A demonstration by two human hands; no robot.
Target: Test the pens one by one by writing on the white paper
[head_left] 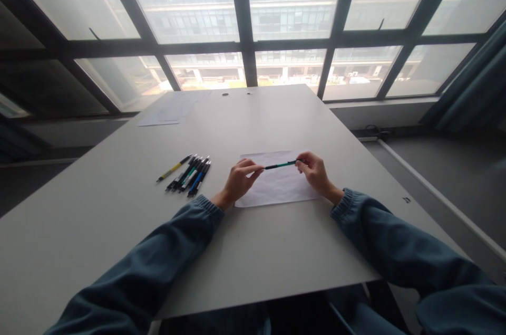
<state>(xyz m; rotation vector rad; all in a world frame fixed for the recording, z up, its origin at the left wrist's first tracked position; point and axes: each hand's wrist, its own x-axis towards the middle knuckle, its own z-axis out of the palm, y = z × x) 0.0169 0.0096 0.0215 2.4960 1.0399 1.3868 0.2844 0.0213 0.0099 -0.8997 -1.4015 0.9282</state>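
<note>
A green and black pen is held level between my two hands, above a white sheet of paper. My left hand pinches its left tip between thumb and fingers. At the other end, my right hand is closed around the pen, and the fingers hide that end. The sheet lies flat under both hands. To the left of my left hand rests a group of several pens, mostly black with green, white and blue parts. A yellow and black pen lies at the group's left side.
The white table stretches from my lap towards the windows. More papers lie at its far left. Two small round fittings sit near the far edge. A small dark mark shows near the right edge.
</note>
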